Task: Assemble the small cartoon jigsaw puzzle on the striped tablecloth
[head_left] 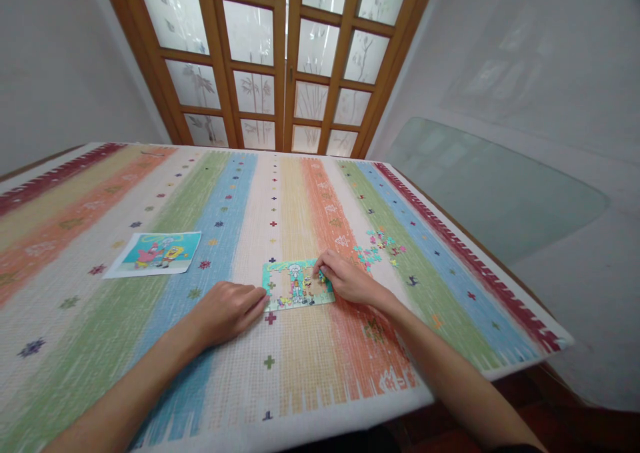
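A partly assembled jigsaw puzzle (297, 293) lies flat on the striped tablecloth, with its border joined and a teal cartoon figure standing in the middle. Gaps inside the frame let the cloth show through. My left hand (233, 311) is closed, its fingertips pressed on the puzzle's left edge. Over the right part of the puzzle, my right hand (345, 278) has its fingers bent in a pinch at a small puzzle piece (323, 277), which they partly hide. Loose puzzle pieces (377, 247) are scattered beyond my right hand.
A printed reference picture (160, 253) of cartoon characters lies to the left. The striped tablecloth (250, 373) covers a wide table. Wooden doors with glass panes (280, 59) stand behind it, and a pale glass panel (490, 186) leans along the right wall.
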A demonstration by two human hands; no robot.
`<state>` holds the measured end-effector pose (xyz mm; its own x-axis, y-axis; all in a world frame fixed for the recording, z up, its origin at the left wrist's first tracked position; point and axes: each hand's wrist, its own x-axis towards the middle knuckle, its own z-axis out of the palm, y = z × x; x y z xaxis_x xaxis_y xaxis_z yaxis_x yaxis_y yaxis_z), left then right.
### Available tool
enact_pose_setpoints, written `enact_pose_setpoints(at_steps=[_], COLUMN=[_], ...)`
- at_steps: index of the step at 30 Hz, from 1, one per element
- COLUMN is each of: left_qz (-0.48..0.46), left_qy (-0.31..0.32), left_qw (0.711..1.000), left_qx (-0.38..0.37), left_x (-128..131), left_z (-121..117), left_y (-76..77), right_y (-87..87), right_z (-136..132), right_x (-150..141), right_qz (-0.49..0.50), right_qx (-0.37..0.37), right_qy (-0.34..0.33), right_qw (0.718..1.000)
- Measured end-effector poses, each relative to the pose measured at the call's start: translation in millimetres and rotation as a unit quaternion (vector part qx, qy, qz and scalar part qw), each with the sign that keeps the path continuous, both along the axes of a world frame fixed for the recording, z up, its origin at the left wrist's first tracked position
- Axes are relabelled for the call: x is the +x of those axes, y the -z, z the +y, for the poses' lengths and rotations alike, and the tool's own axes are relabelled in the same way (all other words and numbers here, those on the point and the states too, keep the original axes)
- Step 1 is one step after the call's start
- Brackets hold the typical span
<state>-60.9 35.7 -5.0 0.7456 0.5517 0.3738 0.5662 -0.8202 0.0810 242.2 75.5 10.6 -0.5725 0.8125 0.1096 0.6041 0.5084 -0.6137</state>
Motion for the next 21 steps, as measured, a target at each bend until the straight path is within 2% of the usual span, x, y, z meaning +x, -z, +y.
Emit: enact_pose_setpoints(at_steps=[5, 10, 14, 18, 21], left_qz=[-0.009, -0.010, -0.005, -0.006, -0.005], left_qy=[-0.001, 0.001, -0.001, -0.001, -0.001], left_qw=[1.000, 1.000, 1.000, 1.000, 1.000], left_qx=[-0.010, -0.020, -0.020, -0.022, -0.024], left_x=[0, -1, -2, -3, -3], left_z=[0, 0, 1, 1, 0], left_y=[0.2, 0.4, 3.0, 3.8, 1.6], right_y=[-1.1, -0.1, 0.9, 2.2, 5.6], right_z=[6, 13, 16, 19, 22], right_x=[8, 22, 31, 33, 30], right_qz=[-0.015, -0.095, -0.131, -0.103, -0.048], right_qx=[0.037, 0.092, 0.099, 0.101, 0.136], right_qy=[0.059, 0.150, 0.156, 0.157, 0.194], right_qw=[0.997, 0.980, 0.974, 0.977, 0.970])
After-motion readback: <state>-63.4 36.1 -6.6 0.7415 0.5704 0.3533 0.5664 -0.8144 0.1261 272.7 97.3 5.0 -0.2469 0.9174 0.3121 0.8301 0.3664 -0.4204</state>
